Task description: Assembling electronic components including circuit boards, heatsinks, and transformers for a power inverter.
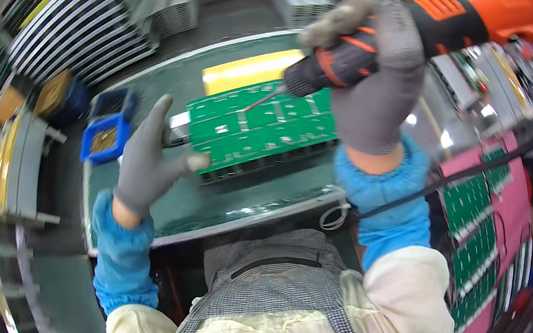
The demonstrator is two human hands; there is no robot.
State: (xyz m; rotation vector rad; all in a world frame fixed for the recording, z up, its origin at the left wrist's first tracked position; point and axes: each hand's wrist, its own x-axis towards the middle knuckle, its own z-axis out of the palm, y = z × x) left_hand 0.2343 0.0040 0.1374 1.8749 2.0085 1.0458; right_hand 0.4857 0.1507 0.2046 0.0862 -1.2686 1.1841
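A green circuit board (219, 151) rests on the green-topped workbench (191, 207), with dark parts showing under its near edge. My right hand (380, 94), in a grey glove, grips an orange and black electric screwdriver (348, 58). Its thin bit slants down to the left, with the tip over the board's upper left part; whether it touches, I cannot tell. My left hand (151, 166), gloved too, is at the board's left end with thumb and fingers apart. The thumb tip overlaps the board's near left corner; contact is unclear. A yellow strip (247, 73) lies along the board's far side.
Two blue bins (103, 154) hold small parts at the bench's left edge. Stacked metal plates (84, 29) stand at the far left. A black cable (487, 165) runs beside my right arm. More green boards (465, 209) lie on pink sheets at the right.
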